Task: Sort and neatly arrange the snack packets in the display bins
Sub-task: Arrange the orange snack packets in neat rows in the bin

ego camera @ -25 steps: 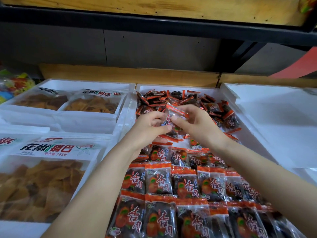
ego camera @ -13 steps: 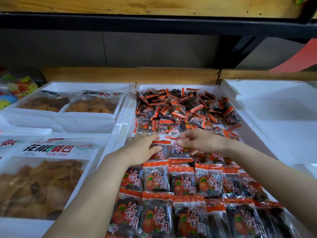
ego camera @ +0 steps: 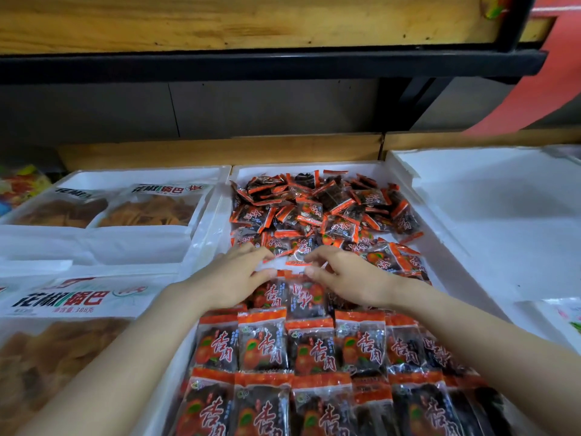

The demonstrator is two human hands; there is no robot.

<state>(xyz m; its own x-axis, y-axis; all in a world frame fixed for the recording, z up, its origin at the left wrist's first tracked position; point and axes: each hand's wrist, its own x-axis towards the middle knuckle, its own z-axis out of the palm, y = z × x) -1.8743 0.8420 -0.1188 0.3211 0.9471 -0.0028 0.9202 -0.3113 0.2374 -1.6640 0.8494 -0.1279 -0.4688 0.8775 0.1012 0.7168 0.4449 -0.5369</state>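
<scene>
A white foam bin [ego camera: 361,169] holds small dark snack packets with orange-red ends. A loose pile [ego camera: 314,212] fills its far half. Neat overlapping rows [ego camera: 311,350] fill the near half. My left hand [ego camera: 232,276] and my right hand [ego camera: 345,278] lie side by side over the farthest row, fingers spread and fairly straight. Both thumbs touch the top edge of two packets [ego camera: 290,295] lying there; one packet reads upside down. Neither hand grips anything that I can see.
Left of the bin, two white bins hold large bags of golden crisps [ego camera: 151,209] [ego camera: 63,357]. On the right stands a white foam bin [ego camera: 487,215] with a chipped corner. A wooden shelf on a black rail [ego camera: 251,64] overhangs the back.
One second ago both hands held one packet raised above the pile. They lowered it onto the farthest row and now rest flat there with the fingers loosened.
</scene>
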